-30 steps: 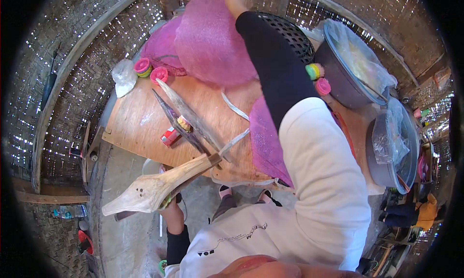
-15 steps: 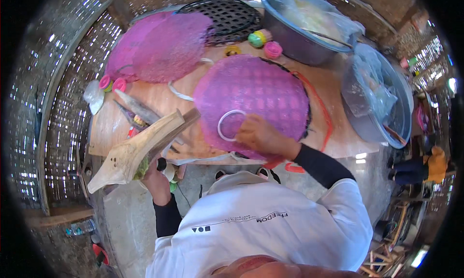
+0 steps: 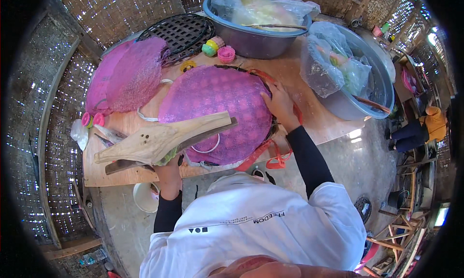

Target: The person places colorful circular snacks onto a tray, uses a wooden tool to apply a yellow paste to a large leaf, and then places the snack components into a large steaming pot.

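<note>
A carved pale wooden tool (image 3: 159, 142), pointed at one end with a darker strip of wood beneath, is held from below in my left hand (image 3: 168, 175); most of its fingers are hidden. Something green and leafy shows between hand and wood. The tool lies above the near left part of a round tray covered with pink mesh (image 3: 217, 97). Around the tray's right rim my right hand (image 3: 281, 104) is closed, thumb on the mesh. A white ring (image 3: 206, 143) rests on the near part of the mesh, partly behind the tool.
More pink mesh (image 3: 125, 77) and a black lattice tray (image 3: 176, 36) lie at the back left. Two large tubs, one blue-rimmed (image 3: 256, 43) and one grey (image 3: 348, 101), hold plastic bags. Small coloured rolls (image 3: 226, 54) sit between. Red straps (image 3: 279, 157) hang at the table's near edge.
My right hand has gone from beside the white ring to the tray's right rim. The wooden tool has turned flatter and come over the tray's near left part. The view has shifted.
</note>
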`<state>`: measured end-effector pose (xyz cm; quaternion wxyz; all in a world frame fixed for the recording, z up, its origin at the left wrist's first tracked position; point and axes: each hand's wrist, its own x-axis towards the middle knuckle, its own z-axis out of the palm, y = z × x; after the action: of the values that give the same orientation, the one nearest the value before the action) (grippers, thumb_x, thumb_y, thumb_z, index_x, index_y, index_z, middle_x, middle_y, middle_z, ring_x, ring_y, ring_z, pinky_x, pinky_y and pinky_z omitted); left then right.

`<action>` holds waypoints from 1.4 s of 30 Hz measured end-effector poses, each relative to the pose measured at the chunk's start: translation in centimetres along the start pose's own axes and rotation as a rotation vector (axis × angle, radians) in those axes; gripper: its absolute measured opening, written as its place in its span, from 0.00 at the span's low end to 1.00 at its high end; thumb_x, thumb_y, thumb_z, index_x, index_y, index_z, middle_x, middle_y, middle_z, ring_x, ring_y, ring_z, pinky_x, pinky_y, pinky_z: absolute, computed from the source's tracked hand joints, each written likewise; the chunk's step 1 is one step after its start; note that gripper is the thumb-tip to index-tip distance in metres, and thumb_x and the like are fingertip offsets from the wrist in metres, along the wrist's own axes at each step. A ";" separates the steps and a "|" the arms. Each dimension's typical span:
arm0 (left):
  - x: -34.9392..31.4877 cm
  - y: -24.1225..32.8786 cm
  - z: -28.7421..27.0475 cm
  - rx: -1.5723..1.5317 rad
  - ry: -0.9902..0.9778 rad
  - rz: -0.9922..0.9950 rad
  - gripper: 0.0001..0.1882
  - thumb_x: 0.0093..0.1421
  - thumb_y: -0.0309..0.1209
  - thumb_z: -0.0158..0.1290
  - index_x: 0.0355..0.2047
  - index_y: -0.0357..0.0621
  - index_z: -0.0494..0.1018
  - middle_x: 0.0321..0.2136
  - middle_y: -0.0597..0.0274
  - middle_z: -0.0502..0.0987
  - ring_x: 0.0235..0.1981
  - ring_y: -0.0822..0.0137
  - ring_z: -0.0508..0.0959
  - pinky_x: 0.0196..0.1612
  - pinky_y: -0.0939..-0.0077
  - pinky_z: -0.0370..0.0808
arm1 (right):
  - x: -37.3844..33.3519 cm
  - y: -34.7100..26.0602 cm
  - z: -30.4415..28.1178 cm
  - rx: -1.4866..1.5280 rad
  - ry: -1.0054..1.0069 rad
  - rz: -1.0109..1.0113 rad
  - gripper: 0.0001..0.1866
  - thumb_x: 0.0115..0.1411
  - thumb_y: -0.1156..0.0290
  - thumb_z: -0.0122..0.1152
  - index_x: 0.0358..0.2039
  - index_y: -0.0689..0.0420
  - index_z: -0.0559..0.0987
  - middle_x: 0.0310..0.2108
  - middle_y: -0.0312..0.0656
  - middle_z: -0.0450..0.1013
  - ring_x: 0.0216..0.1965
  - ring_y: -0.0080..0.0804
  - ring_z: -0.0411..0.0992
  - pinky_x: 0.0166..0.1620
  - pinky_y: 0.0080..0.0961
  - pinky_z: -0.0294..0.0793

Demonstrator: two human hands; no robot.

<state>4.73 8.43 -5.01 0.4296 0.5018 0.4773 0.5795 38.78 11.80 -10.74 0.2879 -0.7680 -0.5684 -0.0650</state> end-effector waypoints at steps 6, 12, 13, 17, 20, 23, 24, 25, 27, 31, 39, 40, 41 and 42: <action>0.1 1.1 -3.2 0.161 0.173 0.107 0.22 0.49 0.18 0.50 0.46 0.35 0.62 0.43 0.54 0.68 0.42 0.65 0.70 0.48 0.72 0.66 | 2.2 -1.4 1.8 -0.200 -0.068 0.065 0.22 0.49 0.55 0.54 0.43 0.51 0.73 0.42 0.41 0.67 0.46 0.40 0.64 0.46 0.44 0.61; 0.5 3.4 -3.7 -0.697 -0.291 -0.149 0.23 0.49 0.18 0.49 0.47 0.38 0.60 0.45 0.58 0.67 0.47 0.61 0.67 0.48 0.62 0.67 | 3.6 -0.9 2.2 0.012 0.031 -0.041 0.15 0.51 0.58 0.52 0.36 0.52 0.73 0.35 0.47 0.71 0.39 0.46 0.68 0.43 0.41 0.65; 0.3 3.3 -2.1 -0.728 -0.342 -0.203 0.23 0.49 0.19 0.49 0.48 0.40 0.60 0.45 0.60 0.66 0.47 0.61 0.67 0.48 0.62 0.67 | 3.6 -1.2 2.1 0.021 0.019 -0.051 0.15 0.51 0.58 0.52 0.36 0.52 0.73 0.35 0.47 0.71 0.39 0.46 0.68 0.43 0.41 0.65; -0.8 2.1 3.4 -0.669 -0.233 -0.298 0.22 0.46 0.18 0.51 0.44 0.41 0.64 0.39 0.61 0.70 0.41 0.65 0.70 0.43 0.70 0.69 | 4.3 -3.5 -0.4 0.176 -0.023 0.084 0.10 0.55 0.60 0.48 0.33 0.52 0.70 0.29 0.50 0.72 0.33 0.51 0.70 0.35 0.43 0.67; 0.0 0.3 2.9 -0.517 -0.171 -0.177 0.21 0.46 0.19 0.53 0.43 0.39 0.65 0.37 0.62 0.70 0.38 0.68 0.71 0.41 0.74 0.68 | 5.4 -3.4 -2.3 0.095 -0.025 0.078 0.10 0.56 0.61 0.46 0.35 0.50 0.68 0.26 0.51 0.72 0.31 0.53 0.70 0.32 0.46 0.67; 0.9 0.1 1.1 -0.309 0.005 -0.021 0.21 0.45 0.20 0.54 0.42 0.37 0.65 0.37 0.61 0.70 0.37 0.69 0.71 0.40 0.76 0.67 | 6.5 -1.3 -1.3 0.034 -0.072 0.011 0.11 0.56 0.60 0.46 0.37 0.49 0.68 0.25 0.50 0.72 0.29 0.53 0.71 0.32 0.46 0.68; 1.2 0.2 0.3 -0.276 0.073 -0.017 0.15 0.45 0.21 0.52 0.36 0.37 0.68 0.33 0.61 0.72 0.35 0.70 0.71 0.40 0.76 0.67 | 6.7 -0.9 -0.7 0.025 -0.111 -0.049 0.12 0.56 0.60 0.46 0.39 0.50 0.68 0.25 0.49 0.73 0.29 0.54 0.71 0.31 0.47 0.68; 1.3 0.4 -0.1 -0.243 0.141 -0.012 0.09 0.46 0.21 0.50 0.31 0.37 0.70 0.28 0.61 0.73 0.32 0.70 0.72 0.40 0.76 0.67 | 6.7 -0.5 -0.3 0.030 -0.111 -0.051 0.12 0.56 0.60 0.46 0.39 0.50 0.68 0.25 0.49 0.73 0.29 0.54 0.71 0.31 0.47 0.68; 1.1 1.5 -0.5 -0.260 0.213 0.023 0.09 0.45 0.22 0.51 0.29 0.37 0.71 0.27 0.62 0.73 0.32 0.71 0.72 0.39 0.77 0.66 | 6.5 -2.1 -0.7 -0.112 -0.264 -0.022 0.18 0.53 0.60 0.51 0.43 0.52 0.68 0.33 0.49 0.72 0.36 0.51 0.70 0.37 0.45 0.67; 0.9 2.4 -1.0 -0.224 0.246 0.021 0.13 0.44 0.21 0.52 0.33 0.37 0.70 0.28 0.63 0.73 0.32 0.71 0.71 0.38 0.78 0.66 | 3.0 -7.0 -1.4 0.263 -0.178 -0.729 0.38 0.40 0.54 0.63 0.52 0.55 0.62 0.51 0.50 0.59 0.53 0.44 0.56 0.52 0.40 0.57; 0.2 0.7 -1.2 -0.044 0.082 -0.064 0.22 0.45 0.26 0.57 0.41 0.38 0.67 0.37 0.62 0.71 0.37 0.71 0.70 0.39 0.77 0.68 | -1.6 -12.7 -0.2 0.240 -0.793 -0.774 0.40 0.44 0.53 0.61 0.54 0.58 0.60 0.53 0.49 0.58 0.54 0.42 0.56 0.56 0.35 0.51; 0.2 1.1 -1.1 -0.023 0.003 -0.078 0.21 0.45 0.28 0.57 0.41 0.38 0.68 0.38 0.61 0.72 0.39 0.68 0.71 0.43 0.74 0.68 | -1.4 -12.5 0.5 0.238 -0.797 -0.783 0.40 0.44 0.53 0.61 0.54 0.58 0.60 0.53 0.49 0.58 0.54 0.42 0.56 0.56 0.35 0.51; 0.4 0.7 -1.3 -0.026 0.019 -0.075 0.21 0.45 0.28 0.57 0.41 0.38 0.68 0.38 0.61 0.72 0.39 0.68 0.71 0.43 0.74 0.68 | -1.0 -12.7 1.1 0.723 -0.870 -0.620 0.35 0.47 0.53 0.58 0.52 0.59 0.62 0.51 0.47 0.61 0.53 0.38 0.57 0.54 0.33 0.53; 0.7 0.1 -1.5 0.241 -0.089 0.117 0.21 0.45 0.29 0.57 0.41 0.39 0.68 0.39 0.60 0.72 0.40 0.67 0.71 0.44 0.72 0.67 | -0.2 -12.4 0.9 0.958 -0.902 -0.523 0.32 0.49 0.53 0.56 0.51 0.59 0.63 0.50 0.45 0.62 0.52 0.36 0.58 0.54 0.32 0.54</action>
<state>3.11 8.94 -4.89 0.3524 0.6020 0.4937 0.5193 27.20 14.40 -7.05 0.3055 -0.3470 -0.7642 0.4497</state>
